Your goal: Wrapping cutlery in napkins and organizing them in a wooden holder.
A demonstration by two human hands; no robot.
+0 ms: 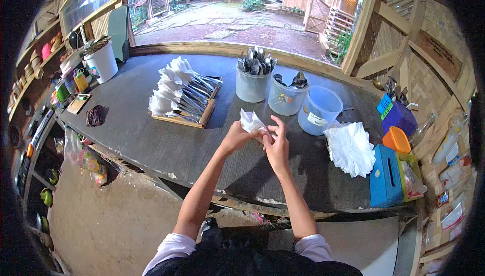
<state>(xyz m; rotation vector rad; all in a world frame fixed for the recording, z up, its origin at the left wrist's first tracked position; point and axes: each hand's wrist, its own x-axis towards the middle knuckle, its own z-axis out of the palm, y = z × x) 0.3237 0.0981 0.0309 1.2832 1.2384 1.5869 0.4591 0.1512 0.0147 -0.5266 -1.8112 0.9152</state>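
My left hand (238,137) grips a folded white paper napkin (252,121) above the dark table. My right hand (277,145) meets it from the right, its thumb and fingers at the napkin's lower edge. Whether cutlery lies inside the napkin cannot be seen. Left of my hands, a wooden tray (206,114) bears rows of cutlery wrapped in napkins (178,86). Beyond my hands stand a plastic tub full of cutlery (253,84), a tub with a few spoons (288,100) and a bluish tub (320,111). A stack of white napkins (350,148) lies to the right.
A blue slotted box (385,175), an orange container (396,139) and a purple cutlery holder (399,118) stand at the right end. A dark crumpled thing (97,115) lies on the left, near a white bucket (101,62). The table's front edge (265,200) runs under my forearms.
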